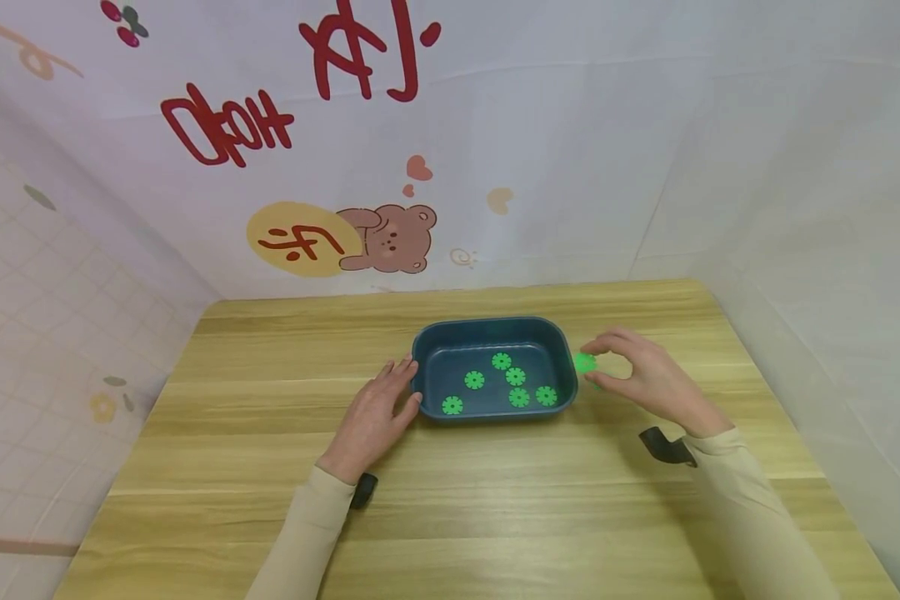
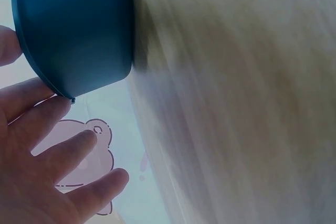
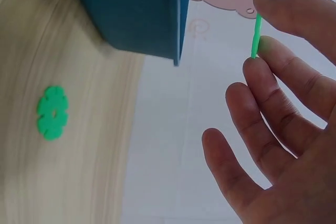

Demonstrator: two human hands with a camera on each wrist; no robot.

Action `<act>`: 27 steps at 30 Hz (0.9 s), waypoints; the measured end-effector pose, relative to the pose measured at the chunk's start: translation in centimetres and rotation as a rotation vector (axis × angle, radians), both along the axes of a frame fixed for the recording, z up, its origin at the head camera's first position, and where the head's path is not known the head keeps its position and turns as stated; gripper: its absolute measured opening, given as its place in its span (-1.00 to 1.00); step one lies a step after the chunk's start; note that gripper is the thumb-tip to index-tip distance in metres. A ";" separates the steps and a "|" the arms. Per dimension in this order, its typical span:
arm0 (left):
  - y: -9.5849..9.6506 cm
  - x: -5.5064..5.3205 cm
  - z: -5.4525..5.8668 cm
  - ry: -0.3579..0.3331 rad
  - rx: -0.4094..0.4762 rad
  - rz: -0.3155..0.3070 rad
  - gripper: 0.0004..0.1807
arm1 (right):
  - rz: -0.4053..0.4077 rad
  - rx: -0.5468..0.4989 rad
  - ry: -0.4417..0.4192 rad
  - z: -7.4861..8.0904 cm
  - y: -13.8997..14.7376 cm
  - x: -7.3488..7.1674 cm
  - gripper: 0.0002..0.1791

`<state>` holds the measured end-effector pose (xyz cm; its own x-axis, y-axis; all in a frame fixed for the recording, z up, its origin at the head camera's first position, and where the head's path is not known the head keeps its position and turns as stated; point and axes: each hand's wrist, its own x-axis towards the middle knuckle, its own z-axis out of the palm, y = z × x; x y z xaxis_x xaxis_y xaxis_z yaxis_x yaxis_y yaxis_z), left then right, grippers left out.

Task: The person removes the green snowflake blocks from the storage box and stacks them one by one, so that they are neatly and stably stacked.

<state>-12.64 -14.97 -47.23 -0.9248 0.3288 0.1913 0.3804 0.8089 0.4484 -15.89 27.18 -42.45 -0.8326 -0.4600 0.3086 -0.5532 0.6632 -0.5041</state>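
Note:
A dark blue rectangular bin stands on the table, with several green notched discs, like snowflake building pieces, lying flat on its floor. My left hand touches the rim at the bin's left end; its fingers are spread and fairly straight. Just off the right end, my right hand pinches one green notched disc between thumb and fingertips, edge-on in the right wrist view. Under that hand another green notched disc lies on the table, mostly hidden in the head view.
The wood-grain table backs onto a white printed curtain with a cartoon bear and red lettering. White sheeting also hangs along both sides. A black strap piece shows by the right wrist, another by the left.

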 end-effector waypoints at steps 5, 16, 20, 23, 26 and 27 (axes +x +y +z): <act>0.0 0.0 0.0 -0.006 0.000 0.000 -0.41 | -0.006 -0.013 -0.030 -0.2 0.5 0.1 -0.64; 0.1 0.0 0.0 -0.010 0.002 0.007 -0.41 | -0.035 0.015 -0.081 -1.0 1.7 0.1 -0.66; 0.1 0.0 0.1 -0.018 0.000 0.009 -0.41 | -0.033 0.023 -0.089 -1.4 2.1 -0.1 -0.66; 0.1 0.1 0.1 -0.024 0.000 0.011 -0.40 | -0.025 0.027 -0.095 -1.6 2.4 -0.2 -0.66; 0.1 0.1 0.1 -0.022 0.004 0.010 -0.41 | -0.019 0.039 -0.108 -1.9 2.7 -0.3 -0.66; 0.1 0.1 0.1 -0.021 0.004 0.009 -0.40 | -0.018 0.044 -0.115 -1.9 2.8 -0.4 -0.66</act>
<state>-12.55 -14.87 -47.13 -0.9317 0.3193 0.1731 0.3631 0.8106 0.4594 -16.26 29.96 -44.40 -0.8697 -0.4552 0.1908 -0.4811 0.6955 -0.5336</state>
